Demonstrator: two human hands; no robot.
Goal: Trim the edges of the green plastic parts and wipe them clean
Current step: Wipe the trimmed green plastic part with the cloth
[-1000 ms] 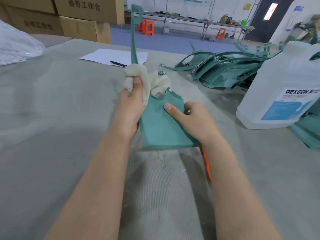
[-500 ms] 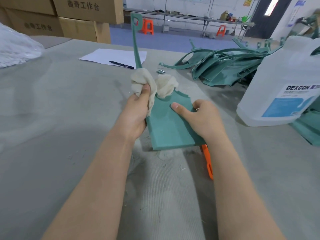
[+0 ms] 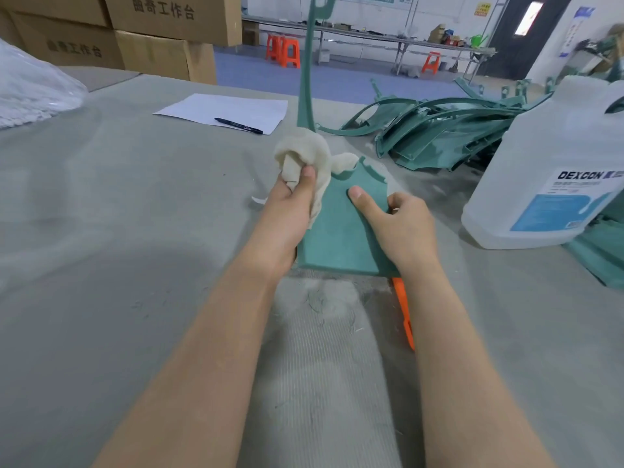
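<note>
Green plastic part (image 3: 337,228) is in the middle of my view, held just above the grey worktop (image 3: 101,214). Its wide flat panel faces me and is tilted, with the lower edge close to the worktop, and one long thin arm of it goes up past the top of the picture. My left grip (image 3: 287,211) is closed on a cream cloth (image 3: 304,153): the thumb pinches the cloth, and the cloth lies bunched against the upper left edge of the part. My right grip (image 3: 398,224) is clamped on the right edge of the panel, with the thumb flat on the front face and the fingers curled round the edge.

Below the panel there are pale shavings (image 3: 317,298) on the worktop. An orange tool (image 3: 403,312) lies just beside them, partly hidden by my right forearm. Further to the right stands a white jug (image 3: 547,184) with a blue label that reads DEXCON, and behind it is a pile of green parts (image 3: 439,130). A sheet of paper (image 3: 226,109) with a black pen (image 3: 238,126) on it lies at the far edge. Cardboard boxes (image 3: 152,28) stand behind the worktop at the left, and a clear plastic bag (image 3: 30,89) is at the left border.
</note>
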